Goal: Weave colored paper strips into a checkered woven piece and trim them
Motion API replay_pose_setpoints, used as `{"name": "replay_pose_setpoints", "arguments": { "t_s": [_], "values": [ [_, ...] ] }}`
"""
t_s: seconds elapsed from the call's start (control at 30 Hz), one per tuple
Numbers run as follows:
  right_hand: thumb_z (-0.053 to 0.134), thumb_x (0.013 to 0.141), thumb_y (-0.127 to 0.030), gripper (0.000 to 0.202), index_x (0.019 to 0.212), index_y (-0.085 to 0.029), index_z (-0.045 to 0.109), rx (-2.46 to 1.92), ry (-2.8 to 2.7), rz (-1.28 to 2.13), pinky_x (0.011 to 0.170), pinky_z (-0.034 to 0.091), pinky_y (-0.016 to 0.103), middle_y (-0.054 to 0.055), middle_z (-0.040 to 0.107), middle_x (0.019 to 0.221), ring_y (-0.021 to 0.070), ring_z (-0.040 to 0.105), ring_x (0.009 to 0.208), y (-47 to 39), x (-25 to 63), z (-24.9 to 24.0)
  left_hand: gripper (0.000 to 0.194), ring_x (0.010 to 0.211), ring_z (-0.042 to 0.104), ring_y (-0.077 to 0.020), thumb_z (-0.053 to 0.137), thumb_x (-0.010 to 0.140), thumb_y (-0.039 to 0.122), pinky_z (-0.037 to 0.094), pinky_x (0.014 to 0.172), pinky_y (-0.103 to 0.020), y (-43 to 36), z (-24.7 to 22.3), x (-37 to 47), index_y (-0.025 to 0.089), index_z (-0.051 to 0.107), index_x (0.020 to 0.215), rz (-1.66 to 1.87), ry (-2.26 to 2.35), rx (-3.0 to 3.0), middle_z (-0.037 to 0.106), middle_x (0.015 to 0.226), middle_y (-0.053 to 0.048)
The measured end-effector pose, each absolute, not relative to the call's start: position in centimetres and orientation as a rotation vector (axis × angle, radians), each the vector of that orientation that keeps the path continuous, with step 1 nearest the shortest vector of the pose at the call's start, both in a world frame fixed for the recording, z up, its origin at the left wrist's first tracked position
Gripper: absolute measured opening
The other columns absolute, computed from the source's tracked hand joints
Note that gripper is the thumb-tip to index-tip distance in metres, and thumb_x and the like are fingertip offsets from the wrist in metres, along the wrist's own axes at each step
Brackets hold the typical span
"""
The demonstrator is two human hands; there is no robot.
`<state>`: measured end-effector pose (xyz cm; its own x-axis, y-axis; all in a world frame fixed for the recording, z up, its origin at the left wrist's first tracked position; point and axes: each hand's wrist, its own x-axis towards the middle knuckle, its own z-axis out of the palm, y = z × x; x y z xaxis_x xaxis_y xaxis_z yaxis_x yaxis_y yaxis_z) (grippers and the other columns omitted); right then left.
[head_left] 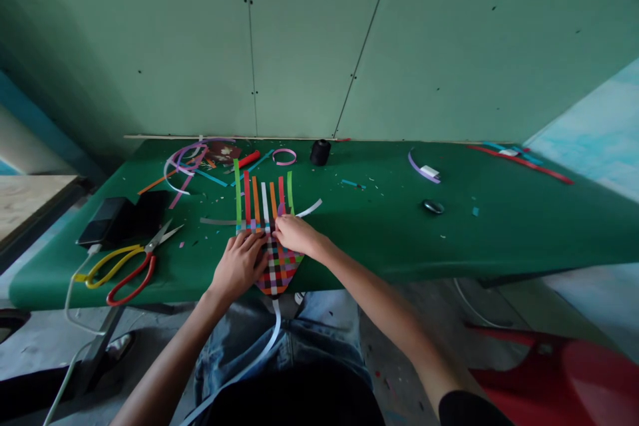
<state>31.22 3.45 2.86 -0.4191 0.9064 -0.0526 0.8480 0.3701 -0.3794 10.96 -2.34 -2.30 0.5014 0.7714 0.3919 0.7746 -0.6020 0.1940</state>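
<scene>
A multicoloured woven piece (277,273) lies at the table's front edge, with green, red, orange and white strips standing out from its far side. My left hand (240,258) rests on its left part, fingers spread flat. With fingers pressed together, my right hand (295,233) is at the weave's upper right; what its fingertips hold is too small to tell. A white strip (310,208) sticks out to the right past that hand, and a greyish strip (217,221) to the left. A long pale strip (275,329) hangs from the near tip over my lap.
Scissors (148,249) with yellow and red handles and a black box (106,221) with a cable lie left. Loose strips (187,160), a red tube (249,160) and a black spool (320,152) sit behind; a dark oval object (432,207) lies right.
</scene>
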Motion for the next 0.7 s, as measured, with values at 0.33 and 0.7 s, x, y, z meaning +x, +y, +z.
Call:
{"name": "replay_pose_setpoints", "arguments": {
  "t_s": [0.33, 0.7],
  "values": [
    [0.071, 0.101, -0.023, 0.008, 0.103, -0.019, 0.076, -1.275, -2.388, 0.421, 0.083, 0.051, 0.026, 0.005, 0.073, 0.105, 0.0159, 0.071, 0.092, 0.6, 32.9, 0.2, 0.039, 0.133, 0.056, -0.0334, 0.057, 0.102, 0.031, 0.049, 0.106, -0.052, -2.4, -1.9, 11.0, 0.023, 0.065, 0.139, -0.695, -1.407, -2.727, 0.067, 0.143, -0.010],
    [0.047, 0.103, -0.003, 0.021, 0.106, -0.008, 0.068, -1.154, -2.808, -0.497, 0.070, 0.058, 0.034, 0.015, 0.067, 0.102, 0.0254, 0.067, 0.091, -0.5, 31.4, -0.2, 0.044, 0.129, 0.056, -0.0334, 0.056, 0.102, 0.029, 0.049, 0.103, -0.049, -2.4, -2.0, 11.4, 0.024, 0.062, 0.145, -0.649, -1.437, -2.677, 0.065, 0.146, -0.009]
  ]
}}
